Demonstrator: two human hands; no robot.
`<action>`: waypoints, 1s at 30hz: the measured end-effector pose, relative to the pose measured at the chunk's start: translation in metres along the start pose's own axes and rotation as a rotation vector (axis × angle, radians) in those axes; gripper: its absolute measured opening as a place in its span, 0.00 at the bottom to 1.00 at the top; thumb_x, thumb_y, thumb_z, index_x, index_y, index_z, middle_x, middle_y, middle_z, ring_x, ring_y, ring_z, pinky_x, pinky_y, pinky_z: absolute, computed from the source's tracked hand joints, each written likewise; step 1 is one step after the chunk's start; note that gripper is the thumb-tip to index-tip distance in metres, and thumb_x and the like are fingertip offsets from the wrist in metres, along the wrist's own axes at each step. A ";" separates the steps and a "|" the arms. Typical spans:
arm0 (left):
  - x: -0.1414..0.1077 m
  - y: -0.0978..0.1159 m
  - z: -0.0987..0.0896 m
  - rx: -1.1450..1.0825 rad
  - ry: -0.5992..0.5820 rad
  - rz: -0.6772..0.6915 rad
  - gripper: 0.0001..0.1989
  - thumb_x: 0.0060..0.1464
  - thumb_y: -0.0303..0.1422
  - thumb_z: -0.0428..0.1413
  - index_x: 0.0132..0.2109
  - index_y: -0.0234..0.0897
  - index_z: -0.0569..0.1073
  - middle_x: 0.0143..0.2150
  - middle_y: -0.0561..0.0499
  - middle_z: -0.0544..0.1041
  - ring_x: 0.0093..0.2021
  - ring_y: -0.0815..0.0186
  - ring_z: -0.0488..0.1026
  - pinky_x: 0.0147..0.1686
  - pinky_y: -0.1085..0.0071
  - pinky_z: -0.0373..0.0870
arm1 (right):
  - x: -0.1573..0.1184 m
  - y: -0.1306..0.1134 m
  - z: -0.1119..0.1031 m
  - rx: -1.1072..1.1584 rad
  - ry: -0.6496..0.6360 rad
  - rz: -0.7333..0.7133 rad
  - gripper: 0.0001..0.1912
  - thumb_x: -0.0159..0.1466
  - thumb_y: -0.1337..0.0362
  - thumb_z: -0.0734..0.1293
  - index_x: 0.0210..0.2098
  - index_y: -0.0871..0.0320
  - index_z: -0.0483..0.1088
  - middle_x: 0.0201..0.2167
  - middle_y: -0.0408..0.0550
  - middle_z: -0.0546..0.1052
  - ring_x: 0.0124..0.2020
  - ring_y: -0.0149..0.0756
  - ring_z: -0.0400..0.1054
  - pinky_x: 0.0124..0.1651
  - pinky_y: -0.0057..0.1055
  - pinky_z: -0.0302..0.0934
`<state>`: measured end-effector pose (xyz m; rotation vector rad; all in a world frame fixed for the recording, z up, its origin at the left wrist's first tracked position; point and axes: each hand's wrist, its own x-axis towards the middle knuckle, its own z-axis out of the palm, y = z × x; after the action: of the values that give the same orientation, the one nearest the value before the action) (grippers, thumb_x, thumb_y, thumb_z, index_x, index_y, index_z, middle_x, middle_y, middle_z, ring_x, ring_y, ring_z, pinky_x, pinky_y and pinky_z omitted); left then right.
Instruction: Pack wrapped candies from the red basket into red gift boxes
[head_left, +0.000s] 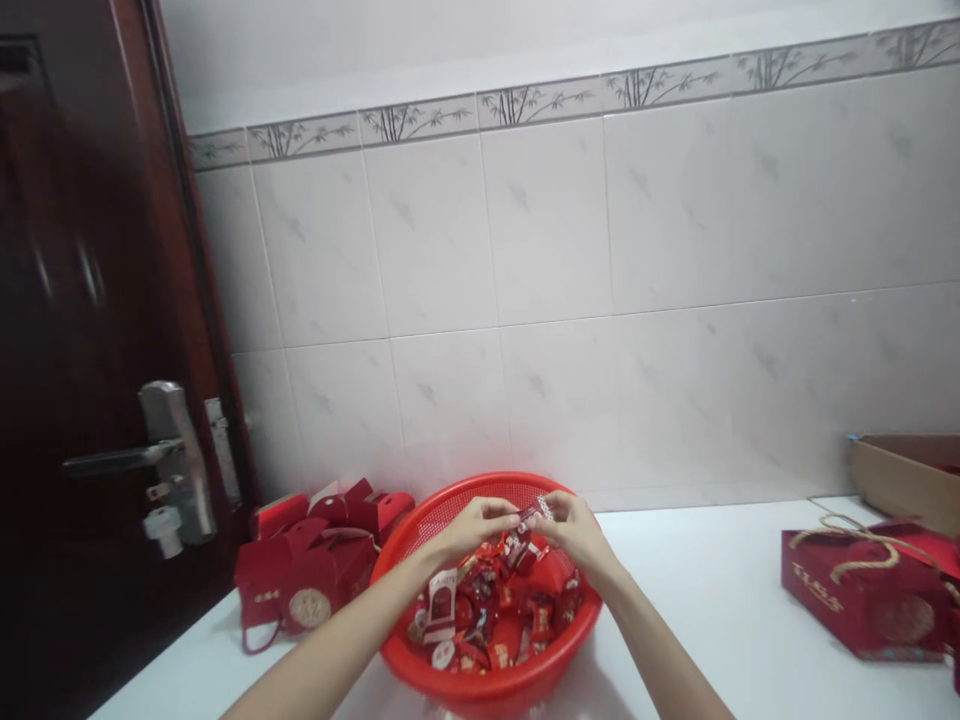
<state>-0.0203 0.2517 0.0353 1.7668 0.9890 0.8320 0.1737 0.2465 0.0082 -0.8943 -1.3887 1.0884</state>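
Note:
Over the red plastic basket (491,686), both of my hands are raised close together. My left hand (474,530) is closed, its thumb and fingers pinching a small wrapped candy (529,516) in a dark red wrapper. My right hand (573,536) is closed too, its fingertips on the candy from the other side, beside a silvery white patterned wrapper end (545,508). Below them the basket holds many red and dark wrapped candies (504,622). A small pale box (441,597) with a red arch-shaped mark leans among the candies on the left.
Several dark red gift boxes (319,570) are heaped left of the basket on the white table (675,590). Another red gift box (862,590) with a rope handle stands at right, before a cardboard box (900,485). A tiled wall lies behind; a brown door (82,300) is at left.

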 end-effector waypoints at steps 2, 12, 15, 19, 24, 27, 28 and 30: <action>0.001 0.000 -0.001 0.024 -0.018 0.026 0.26 0.45 0.54 0.66 0.35 0.32 0.78 0.26 0.56 0.69 0.27 0.72 0.58 0.29 0.73 0.55 | -0.002 -0.006 -0.001 0.021 -0.034 -0.005 0.14 0.46 0.56 0.74 0.26 0.57 0.70 0.21 0.41 0.71 0.25 0.33 0.63 0.29 0.30 0.57; -0.002 -0.006 -0.002 0.418 -0.179 -0.021 0.11 0.54 0.38 0.60 0.35 0.33 0.80 0.30 0.51 0.78 0.33 0.67 0.70 0.35 0.73 0.66 | -0.008 -0.018 -0.003 0.093 -0.009 0.032 0.12 0.47 0.58 0.70 0.28 0.56 0.67 0.25 0.42 0.76 0.31 0.37 0.70 0.38 0.33 0.65; -0.004 -0.011 -0.003 0.636 -0.277 -0.045 0.07 0.51 0.31 0.61 0.38 0.35 0.81 0.33 0.52 0.79 0.34 0.66 0.72 0.35 0.74 0.66 | -0.010 -0.018 -0.002 0.067 -0.027 0.045 0.12 0.47 0.59 0.69 0.30 0.56 0.67 0.24 0.41 0.75 0.29 0.35 0.69 0.36 0.32 0.63; -0.003 -0.015 -0.002 0.797 -0.385 -0.038 0.11 0.49 0.28 0.62 0.42 0.39 0.82 0.33 0.54 0.79 0.33 0.66 0.73 0.33 0.75 0.66 | -0.010 -0.015 -0.003 0.025 -0.052 0.054 0.13 0.48 0.58 0.69 0.30 0.55 0.65 0.24 0.41 0.76 0.28 0.36 0.69 0.36 0.33 0.63; -0.003 -0.015 0.001 0.887 -0.476 -0.037 0.22 0.45 0.28 0.65 0.51 0.39 0.81 0.42 0.51 0.80 0.39 0.63 0.74 0.37 0.74 0.68 | -0.011 -0.014 -0.004 -0.018 -0.067 0.054 0.12 0.49 0.58 0.69 0.30 0.54 0.63 0.23 0.39 0.75 0.27 0.35 0.69 0.34 0.32 0.62; -0.003 -0.014 0.005 0.935 -0.495 -0.041 0.28 0.45 0.27 0.66 0.56 0.39 0.78 0.44 0.49 0.81 0.41 0.61 0.75 0.38 0.73 0.68 | -0.011 -0.014 -0.004 -0.010 -0.076 0.055 0.13 0.49 0.58 0.69 0.30 0.54 0.63 0.24 0.40 0.75 0.27 0.35 0.69 0.34 0.32 0.62; -0.003 -0.014 0.006 0.946 -0.492 -0.043 0.29 0.45 0.27 0.66 0.57 0.39 0.77 0.44 0.49 0.81 0.41 0.60 0.75 0.38 0.72 0.68 | -0.011 -0.014 -0.004 -0.008 -0.078 0.052 0.13 0.49 0.58 0.69 0.30 0.54 0.63 0.24 0.40 0.75 0.28 0.35 0.69 0.34 0.32 0.62; -0.003 -0.014 0.008 0.957 -0.490 -0.039 0.28 0.45 0.27 0.66 0.56 0.39 0.78 0.42 0.50 0.81 0.40 0.61 0.75 0.38 0.72 0.68 | -0.010 -0.014 -0.004 -0.014 -0.075 0.044 0.12 0.49 0.58 0.69 0.29 0.54 0.64 0.24 0.40 0.75 0.28 0.35 0.69 0.35 0.32 0.63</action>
<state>-0.0188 0.2497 0.0192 2.5509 1.1528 -0.1958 0.1792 0.2332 0.0180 -0.9059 -1.4457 1.1575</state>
